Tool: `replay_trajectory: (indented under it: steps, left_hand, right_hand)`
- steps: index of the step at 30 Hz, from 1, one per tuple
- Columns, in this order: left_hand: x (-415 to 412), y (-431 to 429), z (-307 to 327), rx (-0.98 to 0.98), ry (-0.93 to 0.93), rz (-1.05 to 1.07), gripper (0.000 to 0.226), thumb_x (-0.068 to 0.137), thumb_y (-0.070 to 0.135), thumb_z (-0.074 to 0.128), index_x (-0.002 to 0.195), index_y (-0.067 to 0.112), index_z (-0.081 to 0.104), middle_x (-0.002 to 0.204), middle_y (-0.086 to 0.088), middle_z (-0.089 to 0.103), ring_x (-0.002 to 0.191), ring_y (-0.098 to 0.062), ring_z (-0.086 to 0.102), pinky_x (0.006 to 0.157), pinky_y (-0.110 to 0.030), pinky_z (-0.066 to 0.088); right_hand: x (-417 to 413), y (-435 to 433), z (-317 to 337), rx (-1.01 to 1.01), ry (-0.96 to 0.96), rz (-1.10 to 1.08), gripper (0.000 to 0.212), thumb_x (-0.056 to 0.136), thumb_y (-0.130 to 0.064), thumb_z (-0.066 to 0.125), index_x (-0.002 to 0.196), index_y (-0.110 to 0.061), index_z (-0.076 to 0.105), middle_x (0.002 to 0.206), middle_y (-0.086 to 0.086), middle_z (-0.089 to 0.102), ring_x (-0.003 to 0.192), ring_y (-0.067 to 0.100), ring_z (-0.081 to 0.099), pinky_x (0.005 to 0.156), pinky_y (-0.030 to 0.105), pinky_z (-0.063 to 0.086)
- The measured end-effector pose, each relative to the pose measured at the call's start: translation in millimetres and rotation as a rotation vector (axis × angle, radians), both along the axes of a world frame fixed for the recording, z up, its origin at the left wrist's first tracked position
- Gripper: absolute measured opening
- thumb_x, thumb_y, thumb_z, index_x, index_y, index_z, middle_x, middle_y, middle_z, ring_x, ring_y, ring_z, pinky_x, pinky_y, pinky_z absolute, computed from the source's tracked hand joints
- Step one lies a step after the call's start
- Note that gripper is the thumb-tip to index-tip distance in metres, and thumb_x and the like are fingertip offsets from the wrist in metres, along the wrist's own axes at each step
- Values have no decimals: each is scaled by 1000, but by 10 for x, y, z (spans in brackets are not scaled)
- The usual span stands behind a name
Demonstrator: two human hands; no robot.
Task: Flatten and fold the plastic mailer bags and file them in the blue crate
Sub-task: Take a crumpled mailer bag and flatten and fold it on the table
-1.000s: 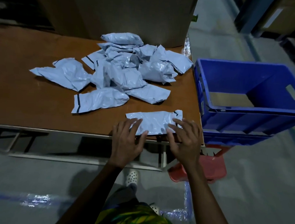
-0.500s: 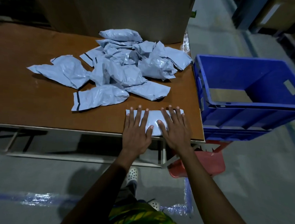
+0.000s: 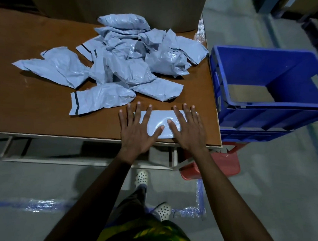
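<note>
Flattening step. Pressing mailer bag [image 3: 160, 120] flat with left hand [image 3: 136, 130] and right hand [image 3: 188, 129], both grips apart, fingers spread, just left of blue crate [image 3: 264, 105]. Next, likely: fold, then file into crate. Crumpled pile [image 3: 129, 64] farther left of crate.

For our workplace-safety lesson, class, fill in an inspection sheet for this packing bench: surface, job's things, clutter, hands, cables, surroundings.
Surface: brown wooden table.
Job's things: one flattened mailer at the front edge; crumpled mailers heaped behind it; blue crate beside the table's right end.
Clutter: bubble wrap on floor.
Hands: left hand and right hand flat on that mailer.
Cables: nothing seen.
Surroundings: cardboard box behind the heap; red stool under the crate.
</note>
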State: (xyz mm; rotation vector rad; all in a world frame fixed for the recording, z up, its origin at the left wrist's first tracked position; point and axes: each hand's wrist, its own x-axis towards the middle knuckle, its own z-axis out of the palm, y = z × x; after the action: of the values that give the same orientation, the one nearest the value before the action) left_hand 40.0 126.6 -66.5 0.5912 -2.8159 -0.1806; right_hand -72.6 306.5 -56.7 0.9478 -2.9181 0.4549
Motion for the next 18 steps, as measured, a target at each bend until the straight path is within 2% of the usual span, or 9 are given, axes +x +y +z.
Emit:
replay_trajectory:
  steps: [7, 11, 13, 16, 18]
  left_hand:
    - [142, -25, -36, 4, 7, -16, 98, 89, 88, 37, 164, 27, 22, 172, -18, 2, 159, -37, -4, 123, -67, 7]
    - [70, 2, 160, 42, -5, -3, 85, 98, 79, 26, 164, 25, 23, 172, -17, 1, 159, -36, -7, 124, -64, 2]
    - [-43, 144, 276, 45, 24, -63, 72, 106, 61, 20, 164, 18, 24, 172, -14, 7, 160, -33, -2, 126, -61, 5]
    - [-201, 301, 222, 134, 36, -155, 63, 109, 42, 18, 163, 9, 23, 172, -10, 14, 160, -30, 5, 125, -56, 15]
    - [-164, 289, 68, 136, 14, -165, 61, 110, 39, 19, 164, 10, 21, 172, -9, 12, 160, -29, 3, 126, -54, 16]
  right_hand:
    - [117, 128, -25, 39, 21, -2, 68, 104, -72, 25, 164, -39, 21, 173, 3, 13, 161, 27, 4, 129, 44, 12]
    - [117, 34, 127, 98, -59, -6, 67, 104, -70, 11, 164, -41, 15, 174, 0, 4, 161, 26, -5, 129, 48, -3]
    - [164, -57, 181, 61, 19, -5, 61, 108, -58, 15, 163, -34, 25, 173, 0, 13, 161, 26, 1, 128, 50, -4]
    - [159, -189, 160, -28, 112, 10, 54, 109, -43, 27, 156, -23, 46, 167, 1, 35, 159, 27, 16, 128, 52, 7]
    - [158, -163, 61, -19, 90, 44, 54, 110, -45, 27, 157, -25, 44, 167, 0, 34, 160, 26, 13, 129, 48, 8]
